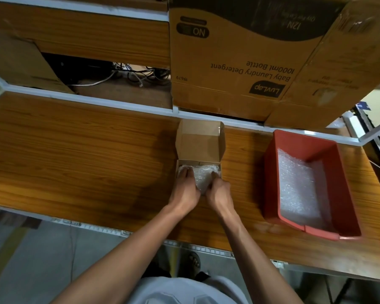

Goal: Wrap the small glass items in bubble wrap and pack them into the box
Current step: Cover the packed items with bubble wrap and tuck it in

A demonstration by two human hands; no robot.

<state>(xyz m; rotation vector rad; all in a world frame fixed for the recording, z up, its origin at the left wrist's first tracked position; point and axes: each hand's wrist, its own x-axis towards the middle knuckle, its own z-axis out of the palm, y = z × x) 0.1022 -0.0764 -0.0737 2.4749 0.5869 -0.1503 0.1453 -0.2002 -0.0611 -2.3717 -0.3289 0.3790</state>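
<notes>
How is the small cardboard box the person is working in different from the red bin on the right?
The small cardboard box is brown with a hinged lid standing open; the red plastic bin is larger and lidless. Both hands, left hand and right hand, press a bubble-wrapped bundle into the box; the bin sits untouched. Both hold bubble wrap.

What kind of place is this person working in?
Probably a warehouse or shop packing station: a wooden workbench with a large detergent shipping carton behind it, a red bin of bubble wrap, and a small cardboard box being filled.
</notes>
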